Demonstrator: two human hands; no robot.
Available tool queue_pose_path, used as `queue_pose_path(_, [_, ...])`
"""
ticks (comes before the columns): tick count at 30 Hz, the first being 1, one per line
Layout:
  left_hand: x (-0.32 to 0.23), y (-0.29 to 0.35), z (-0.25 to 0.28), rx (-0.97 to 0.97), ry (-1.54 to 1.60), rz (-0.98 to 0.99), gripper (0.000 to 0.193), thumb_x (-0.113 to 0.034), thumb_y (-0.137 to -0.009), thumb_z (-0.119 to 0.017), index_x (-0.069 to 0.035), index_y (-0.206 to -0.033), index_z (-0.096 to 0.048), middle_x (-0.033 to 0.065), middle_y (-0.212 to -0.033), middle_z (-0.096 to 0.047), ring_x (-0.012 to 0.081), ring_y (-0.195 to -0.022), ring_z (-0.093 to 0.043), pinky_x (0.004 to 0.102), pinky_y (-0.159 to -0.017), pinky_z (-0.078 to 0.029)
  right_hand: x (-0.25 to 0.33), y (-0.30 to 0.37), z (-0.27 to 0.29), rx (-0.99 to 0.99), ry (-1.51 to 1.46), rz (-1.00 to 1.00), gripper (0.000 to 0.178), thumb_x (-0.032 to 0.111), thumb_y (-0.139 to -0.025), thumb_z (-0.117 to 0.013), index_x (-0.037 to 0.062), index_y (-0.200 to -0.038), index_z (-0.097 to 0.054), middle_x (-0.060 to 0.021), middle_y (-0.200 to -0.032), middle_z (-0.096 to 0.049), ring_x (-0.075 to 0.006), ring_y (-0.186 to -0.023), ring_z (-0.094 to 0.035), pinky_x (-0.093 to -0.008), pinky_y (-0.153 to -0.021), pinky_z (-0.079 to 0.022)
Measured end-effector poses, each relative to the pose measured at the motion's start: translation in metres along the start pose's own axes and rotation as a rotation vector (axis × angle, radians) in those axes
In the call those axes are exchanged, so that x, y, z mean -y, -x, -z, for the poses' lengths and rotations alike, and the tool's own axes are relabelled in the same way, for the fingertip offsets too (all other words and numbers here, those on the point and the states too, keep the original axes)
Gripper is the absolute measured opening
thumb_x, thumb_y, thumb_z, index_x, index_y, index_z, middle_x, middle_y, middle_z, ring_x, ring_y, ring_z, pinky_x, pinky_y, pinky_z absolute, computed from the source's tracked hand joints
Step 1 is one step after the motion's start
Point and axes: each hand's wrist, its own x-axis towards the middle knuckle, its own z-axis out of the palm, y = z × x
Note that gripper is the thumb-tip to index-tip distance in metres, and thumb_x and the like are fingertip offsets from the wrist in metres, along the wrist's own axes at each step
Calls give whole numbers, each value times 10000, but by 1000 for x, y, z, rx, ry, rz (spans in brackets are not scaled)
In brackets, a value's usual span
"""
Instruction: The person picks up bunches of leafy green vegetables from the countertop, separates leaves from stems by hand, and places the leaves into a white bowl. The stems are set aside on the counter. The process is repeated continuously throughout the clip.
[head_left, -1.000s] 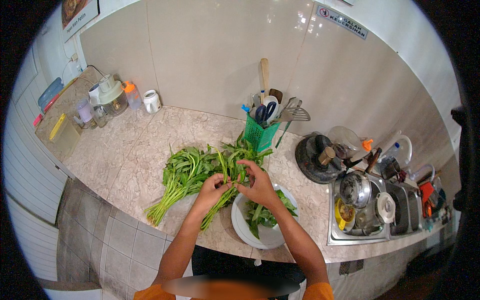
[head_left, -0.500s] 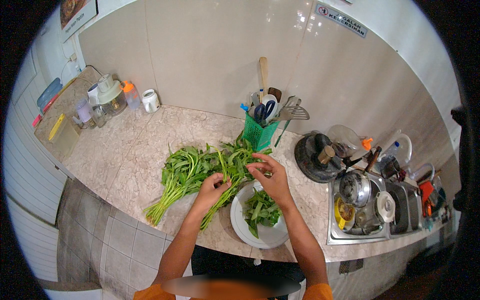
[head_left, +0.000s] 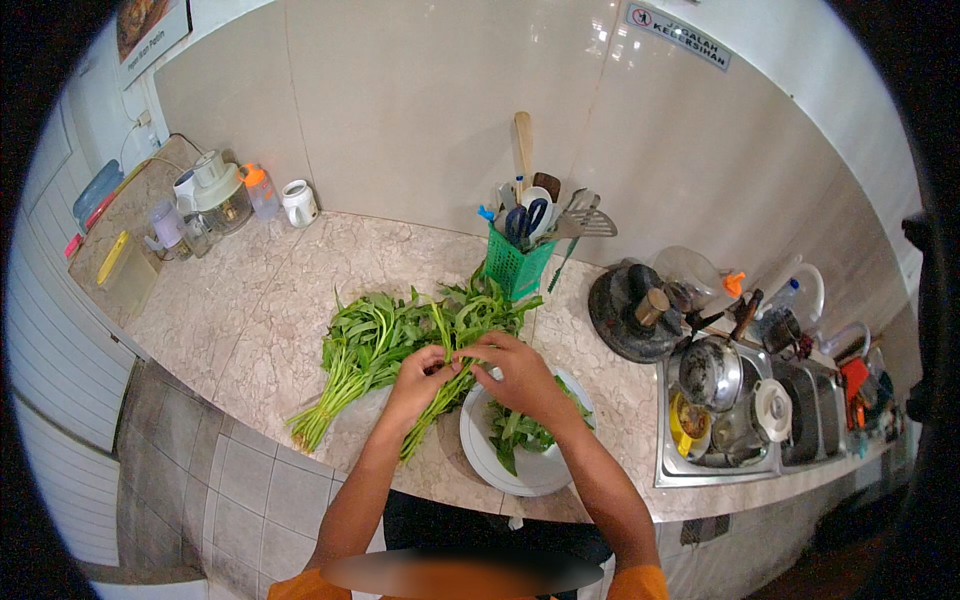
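My left hand [head_left: 422,380] pinches a stem of water spinach [head_left: 441,322] over the counter. Close beside it, my right hand [head_left: 518,375] has its fingertips on the same stem, the thumb bent in below. Loose stalks [head_left: 428,418] lie under and past both hands. A tied bunch of water spinach [head_left: 345,385] rests to their left, its stem ends toward the front edge. Partly beneath my right hand and forearm stands a white plate [head_left: 475,462] holding plucked green leaves [head_left: 512,430].
A green basket [head_left: 515,268] of cooking utensils stands behind the greens. To the right are a dark stone mortar [head_left: 622,335] and a steel sink [head_left: 720,478] with a pot [head_left: 710,372] and dishes. A food processor [head_left: 222,200], bottle [head_left: 260,190] and white mug [head_left: 299,203] stand far left.
My right hand has moved left and slightly down, from above the plate to the stem at my left fingertips, and its fingers have closed in. My left hand has stayed in place.
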Motion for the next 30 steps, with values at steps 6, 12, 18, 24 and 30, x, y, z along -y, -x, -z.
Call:
queue_pose_path(6, [3,-2,1,-23,41,-5,148,-83,-917,-769,-38,-1038,-697,32,-1016,-724,137,-978,-661,292,-894,-495,-1,-7,-16,-21,220,45,238,152,-866,-733,210,-1094,-765,-78,-1085,-619,-298,-983,-682,-417,-741,-588])
queue_pose_path(12, [1,-1,2,-5,60,-26,174,-80,-909,-779,-34,-1045,-681,37,-1022,-721,148,-1000,-662,305,-912,-497,-2,-9,-11,-10,306,72,133,238,-871,-748,177,-988,-754,-94,-1121,-599,-279,-1022,-673,-415,-729,-609])
queue_pose_path(18, [2,1,-1,-31,65,-12,208,-75,-908,-781,-19,-1076,-672,51,-1052,-721,155,-1018,-661,303,-920,-500,-4,-9,-14,-30,312,118,109,238,-856,-756,160,-930,-736,-95,-1164,-573,-274,-1031,-663,-400,-663,-610])
queue_pose_path(24, [2,0,3,-18,41,2,208,-73,-922,-765,-11,-1097,-672,61,-1079,-727,154,-1030,-663,299,-919,-503,-7,-11,-18,-52,339,187,111,229,-840,-761,141,-897,-726,-92,-1161,-578,-268,-1009,-657,-395,-620,-608])
queue_pose_path(30, [1,0,2,-9,-52,-51,177,-39,-938,-738,-12,-1102,-678,51,-1040,-729,131,-973,-649,293,-862,-477,-9,-11,-23,-92,351,208,129,242,-829,-757,127,-881,-730,-59,-1118,-618,-249,-971,-644,-380,-636,-599])
